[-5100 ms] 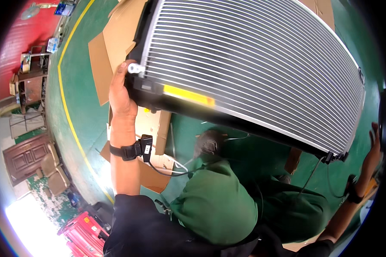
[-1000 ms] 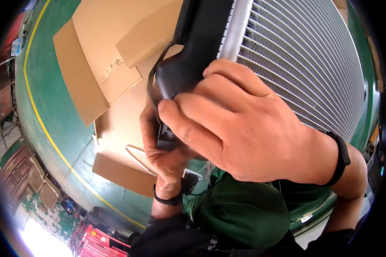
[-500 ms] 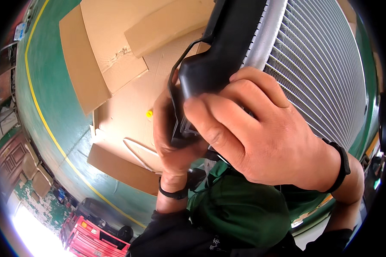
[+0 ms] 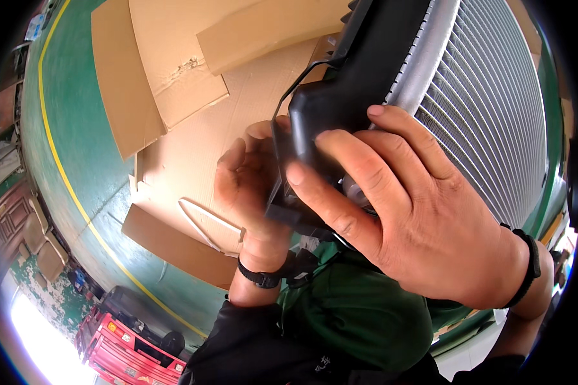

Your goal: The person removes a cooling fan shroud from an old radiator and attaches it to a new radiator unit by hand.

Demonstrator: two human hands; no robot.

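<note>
A radiator with a black plastic end tank (image 4: pixel 382 70) and a silver finned core (image 4: pixel 488 96) stands tilted before me. My right hand (image 4: pixel 417 212) bends over the tank's near end, its fingers pressed against the plastic and the tank's metal rim; the thumb is out of sight. Left of the tank's thin black bracket (image 4: pixel 277 131), my left hand (image 4: pixel 247 186) is curled, with part of its fingers behind the bracket. What it may hold is hidden. Both wrists wear black bands.
Flattened cardboard (image 4: pixel 167 70) covers the green floor (image 4: pixel 77 122), with a thin white strip (image 4: pixel 205 221) on it. A yellow line (image 4: pixel 64 173) runs along the left. A red cabinet-like unit (image 4: pixel 125 350) stands at lower left. Dark green cloth (image 4: pixel 356 311) lies below the radiator.
The radiator has shifted slightly right, my right hand along with it. My left hand has drawn away from the tank, its fingers curling. A small yellow piece on the cardboard is no longer visible.
</note>
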